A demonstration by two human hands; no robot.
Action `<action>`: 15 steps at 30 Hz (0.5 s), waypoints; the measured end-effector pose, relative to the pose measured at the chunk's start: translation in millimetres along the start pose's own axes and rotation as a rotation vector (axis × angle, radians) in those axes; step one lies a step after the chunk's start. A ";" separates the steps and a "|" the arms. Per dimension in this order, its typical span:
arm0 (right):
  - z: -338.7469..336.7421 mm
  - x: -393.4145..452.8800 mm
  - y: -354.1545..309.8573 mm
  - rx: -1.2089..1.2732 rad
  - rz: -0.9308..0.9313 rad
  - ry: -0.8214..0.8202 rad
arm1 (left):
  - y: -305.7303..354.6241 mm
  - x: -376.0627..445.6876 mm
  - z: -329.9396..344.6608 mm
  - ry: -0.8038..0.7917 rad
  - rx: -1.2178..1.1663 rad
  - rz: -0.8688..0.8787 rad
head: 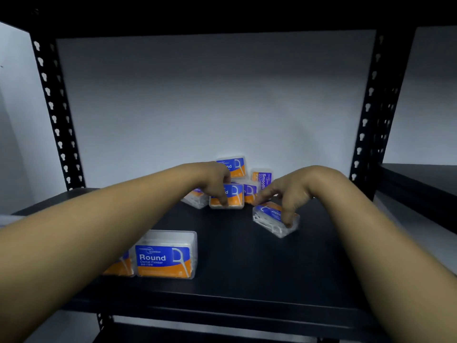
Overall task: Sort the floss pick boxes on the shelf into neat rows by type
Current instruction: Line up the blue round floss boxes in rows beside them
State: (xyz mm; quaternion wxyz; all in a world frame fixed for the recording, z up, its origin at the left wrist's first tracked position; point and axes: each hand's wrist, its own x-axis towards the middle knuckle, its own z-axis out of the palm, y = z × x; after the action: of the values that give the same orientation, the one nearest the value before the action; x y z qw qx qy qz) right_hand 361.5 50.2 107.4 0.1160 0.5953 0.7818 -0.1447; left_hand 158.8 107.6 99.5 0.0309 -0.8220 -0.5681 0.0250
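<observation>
In the head view, a black shelf [235, 280] is seen carrying clear plastic floss pick boxes with blue and orange labels. The left hand [217, 184] is closed over the top of an upright box [226, 196] at the front of a loose pile [247, 179] in the far middle, while the right hand [286, 194] is pinched on a tilted box [274, 219] lying just right of that pile, white picks showing through its side. For a clean step, each box is best lifted clear, turned label-forward and set beside the two upright boxes at near left, edges flush. "Round Dental Flosser" is read on the nearer of these [165, 254]; "Smooth" is read on a purple-labelled box [262, 179] at the back, which should be given its own row. Smaller print is too blurred to read.
</observation>
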 end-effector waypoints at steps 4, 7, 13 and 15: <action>6.2 -3.2 5.2 -0.007 -0.011 0.042 | 7.0 9.0 2.4 -0.003 0.040 -0.001; 8.9 -1.0 6.7 0.013 -0.041 0.142 | 10.1 14.3 1.7 -0.012 0.038 -0.006; 16.6 5.7 5.6 0.040 -0.041 0.260 | 11.4 17.1 0.9 -0.002 0.093 0.027; 18.8 6.6 7.4 0.048 -0.070 0.295 | 10.0 16.7 1.7 0.004 0.105 0.041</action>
State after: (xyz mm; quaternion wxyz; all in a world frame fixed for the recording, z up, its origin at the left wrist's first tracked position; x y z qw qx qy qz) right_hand 367.1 51.2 86.9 -0.0194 0.5851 0.8069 -0.0785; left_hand 173.9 119.6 96.9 0.0746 -0.8307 -0.5491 0.0537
